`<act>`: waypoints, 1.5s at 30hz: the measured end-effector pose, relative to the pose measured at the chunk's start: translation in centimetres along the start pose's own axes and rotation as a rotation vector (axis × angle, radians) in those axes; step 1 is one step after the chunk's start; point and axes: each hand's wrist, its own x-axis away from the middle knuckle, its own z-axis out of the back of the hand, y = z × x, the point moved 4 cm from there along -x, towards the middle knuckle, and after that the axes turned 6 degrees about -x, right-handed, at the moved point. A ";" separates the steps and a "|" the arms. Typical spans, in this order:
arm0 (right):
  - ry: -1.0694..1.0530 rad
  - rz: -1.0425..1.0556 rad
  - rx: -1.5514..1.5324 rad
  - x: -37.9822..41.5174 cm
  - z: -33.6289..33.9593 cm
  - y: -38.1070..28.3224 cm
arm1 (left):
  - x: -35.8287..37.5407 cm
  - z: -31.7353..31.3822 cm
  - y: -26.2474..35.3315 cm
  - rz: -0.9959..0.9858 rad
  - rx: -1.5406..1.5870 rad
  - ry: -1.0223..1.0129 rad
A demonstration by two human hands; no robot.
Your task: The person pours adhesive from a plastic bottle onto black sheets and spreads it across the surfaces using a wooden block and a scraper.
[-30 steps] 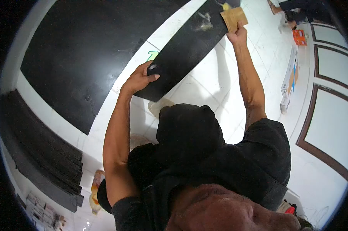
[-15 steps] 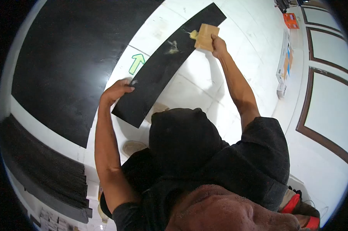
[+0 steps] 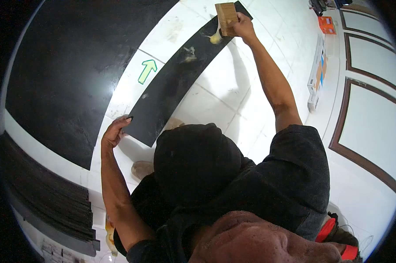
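A long black strip (image 3: 165, 90) lies diagonally on the white tiled floor. At its far end my right hand (image 3: 243, 28) is closed around a flat rectangular brown piece (image 3: 226, 17) that looks like wood. Just below that piece a yellow, glue-like blob (image 3: 215, 39) sits on the strip, and a pale smear (image 3: 189, 54) marks the surface farther down. My left hand (image 3: 115, 130) is at the strip's near left edge, its fingers and thumb closed on that edge near the corner.
A wide black sheet (image 3: 71, 65) covers the floor to the left. Between it and the strip is a green arrow mark (image 3: 147, 71). Stacked dark strips (image 3: 49, 193) lie at lower left. Long boxes (image 3: 316, 74) and an orange box (image 3: 326, 25) line the right wall.
My right hand has moved the brown piece farther up the strip, leaving the yellow blob behind. My left hand has slid down and left from the strip's surface to its near edge.
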 end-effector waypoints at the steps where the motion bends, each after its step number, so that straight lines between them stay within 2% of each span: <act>1: -0.005 0.001 -0.001 0.0 -0.4 0.6 | -0.4 0.0 -1.3 -0.012 0.137 0.029; 2: -0.012 0.168 0.250 0.4 -1.0 0.6 | -0.9 0.3 -2.3 -0.024 0.274 0.059; 3: -0.020 0.335 0.500 0.9 -1.9 0.9 | -0.2 0.0 -1.9 -0.022 0.278 0.064; 4: -0.021 0.299 0.444 2.2 -3.0 0.9 | 0.9 -0.8 -0.7 -0.005 0.337 0.046; 6: -0.080 0.202 0.541 5.7 -5.6 0.6 | 1.2 -2.4 -0.1 -0.017 0.500 0.050; 7: -0.013 0.332 0.546 7.3 -7.5 2.2 | 0.4 -2.3 -0.9 -0.017 0.499 0.049; 9: -0.295 0.161 0.716 11.0 -12.4 5.2 | -1.2 -1.9 -2.6 0.014 0.508 0.017; 10: -0.165 0.453 0.510 14.8 -13.9 5.0 | -1.5 -2.0 -2.8 0.014 0.505 0.018; 11: -0.235 0.479 0.578 17.2 -15.1 3.1 | -1.5 -2.2 -2.7 -0.026 0.558 -0.004; 13: -0.368 0.299 0.562 17.8 -15.1 1.9 | -2.0 -2.4 -3.3 -0.069 0.609 -0.028; 14: -0.361 0.295 0.562 17.3 -14.4 1.3 | -2.6 -2.1 -3.8 -0.070 0.644 -0.040; 16: -0.322 0.072 0.450 14.2 -12.2 1.9 | -2.8 -1.9 -3.6 -0.081 0.682 -0.048; 17: -0.283 0.147 0.396 12.3 -11.3 3.8 | -2.4 -2.2 -3.1 -0.101 0.720 -0.088; 19: -0.132 -0.006 0.262 9.5 -9.5 3.9 | -2.4 -2.2 -3.5 -0.122 0.770 -0.118; 20: -0.048 0.052 0.442 8.3 -8.8 4.2 | -2.7 -2.0 -4.3 -0.115 0.795 -0.099; 21: -0.041 0.118 0.390 7.7 -8.3 3.8 | -3.0 -1.6 -4.7 -0.112 0.818 -0.081; 23: -0.020 -0.024 0.371 6.3 -7.3 4.1 | -2.6 -1.0 -5.1 -0.087 0.816 -0.079; 27: 0.019 -0.066 0.408 5.3 -6.6 4.3 | 0.1 -2.5 -2.7 -0.086 0.825 -0.066; 30: 0.073 -0.140 0.497 4.9 -7.2 5.1 | -1.8 -2.3 -4.5 -0.085 0.855 -0.002; 32: -0.001 -0.118 0.485 5.4 -9.4 3.9 | -1.7 -3.0 -3.8 -0.097 0.878 -0.037; 33: -0.111 0.038 0.690 6.0 -11.2 3.9 | -1.7 -3.5 -3.2 -0.115 0.900 -0.074; 35: -0.249 -0.052 0.589 8.8 -12.4 1.2 | -1.6 -4.2 -2.6 -0.144 0.906 -0.066; 37: -0.145 -0.034 0.603 8.1 -11.2 1.8 | -1.1 -4.2 -2.1 -0.176 0.918 -0.041; 39: -0.030 -0.021 0.567 6.2 -10.3 2.5 | -0.7 -4.6 -2.3 -0.117 1.085 -0.100; 43: -0.149 -0.046 0.548 5.4 -10.7 1.7 | 0.7 -6.1 -1.9 -0.098 1.155 -0.094; 45: -0.291 0.338 0.415 7.5 -12.4 0.3 | 0.7 -6.6 -1.8 -0.194 1.245 -0.058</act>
